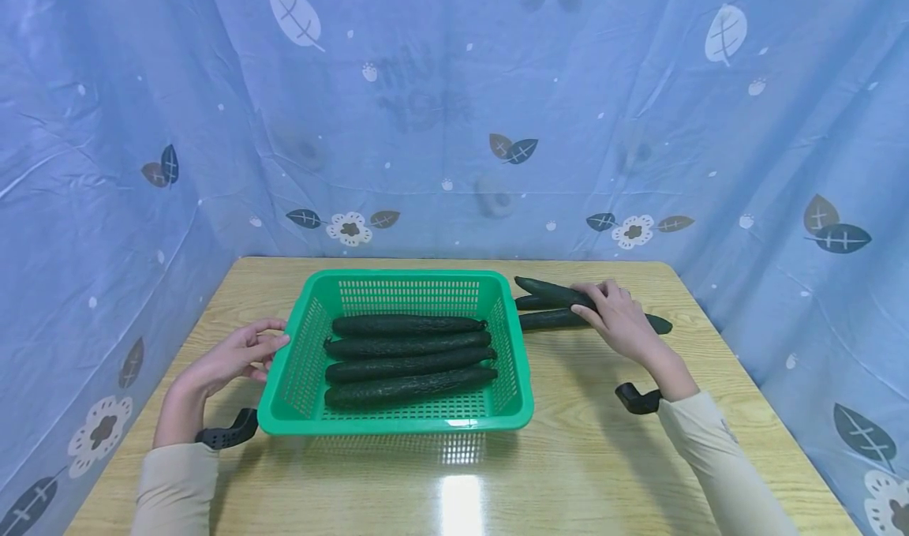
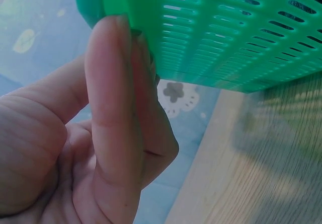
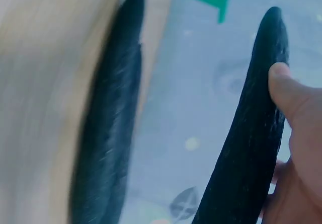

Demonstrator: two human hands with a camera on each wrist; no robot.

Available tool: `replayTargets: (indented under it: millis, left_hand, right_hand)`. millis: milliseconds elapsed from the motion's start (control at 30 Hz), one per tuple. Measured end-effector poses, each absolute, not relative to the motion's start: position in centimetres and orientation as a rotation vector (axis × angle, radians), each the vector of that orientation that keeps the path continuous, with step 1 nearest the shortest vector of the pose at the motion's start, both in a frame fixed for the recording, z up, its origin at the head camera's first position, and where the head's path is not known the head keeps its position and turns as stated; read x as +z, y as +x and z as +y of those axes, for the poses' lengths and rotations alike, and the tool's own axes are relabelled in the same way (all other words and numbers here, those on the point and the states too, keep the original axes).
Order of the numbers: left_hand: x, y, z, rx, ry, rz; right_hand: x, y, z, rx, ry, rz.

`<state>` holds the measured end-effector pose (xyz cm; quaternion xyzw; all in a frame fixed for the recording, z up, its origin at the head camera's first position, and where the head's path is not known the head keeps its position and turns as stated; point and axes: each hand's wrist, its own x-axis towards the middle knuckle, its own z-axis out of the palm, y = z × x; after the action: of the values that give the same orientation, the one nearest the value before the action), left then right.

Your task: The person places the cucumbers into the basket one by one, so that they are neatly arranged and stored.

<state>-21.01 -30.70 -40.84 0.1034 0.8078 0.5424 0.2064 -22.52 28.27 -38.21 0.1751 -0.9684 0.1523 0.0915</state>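
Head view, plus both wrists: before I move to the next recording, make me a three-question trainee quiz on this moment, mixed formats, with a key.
1. How many cucumbers lie inside the green plastic basket?
2. True or false: the right hand grips a cucumber outside the basket.
3. The left hand is touching: A) the curtain; B) the basket; C) a cucumber.

Key: 1. Four. 2. True; the right wrist view shows its fingers around it. 3. B.
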Motion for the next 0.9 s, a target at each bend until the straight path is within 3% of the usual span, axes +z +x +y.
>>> replayTargets:
  millis: [400,900]
  left_hand:
    - [-40.5,-20.8,-30.5,1.513,0.290,2.252]
    - [-40.5,-20.9,-30.5,1.527,0.306,2.214]
  right_hand:
    - [-33.8,-20.0,23.3,0.464,0.552,-2.811]
    - [-32.0,-17.6,17.4,0.451,0.634,-2.826]
